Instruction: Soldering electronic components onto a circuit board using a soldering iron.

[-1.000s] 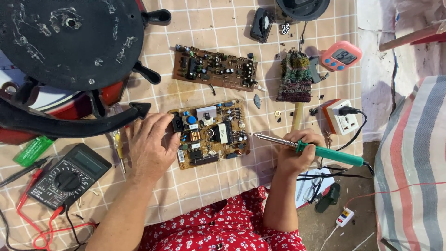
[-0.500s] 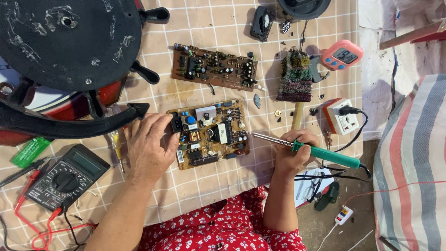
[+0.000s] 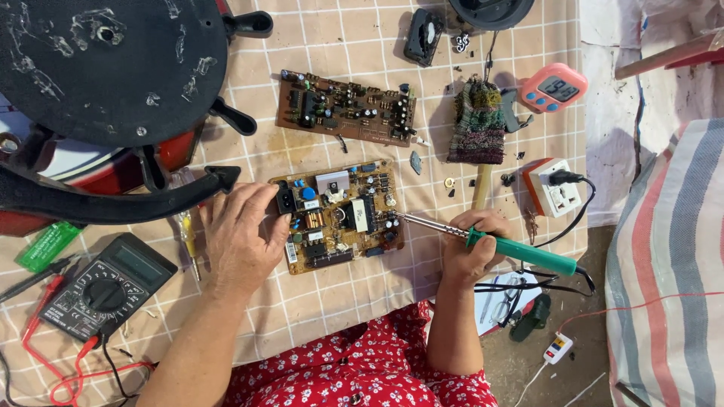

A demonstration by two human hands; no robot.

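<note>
Taking the small power board [image 3: 339, 216] at the middle of the checked bench [image 3: 339, 316] as the landmark: far to its left lies a green lighter [image 3: 47, 245], and below that, still left of the board, a black multimeter [image 3: 108, 285] with red and black leads trailing off its lower edge. Up and to the left of the board a big black round appliance base [image 3: 105, 68] with knobbed feet sits over a red and black housing, its curved black handle [image 3: 113, 202] pointing toward the board's left edge. A yellow-handled screwdriver [image 3: 187, 234] lies between the multimeter and the board.

The left hand [image 3: 241, 237] rests flat just left of the board, fingers spread, its fingertips touching the board's left edge by the black socket; its grip is loose and closes on nothing. Above the board lies a longer brown circuit board [image 3: 347, 109], apart from it.

Right of the board, the right hand [image 3: 471, 249] has its grip closed round the green handle of a soldering iron [image 3: 494, 243], whose metal tip reaches left to the board's right edge. Further right and up from the board are a woven cloth pad [image 3: 477, 124], a pink digital timer [image 3: 554, 87] and a white power strip [image 3: 554, 188] with a black plug in it.
</note>
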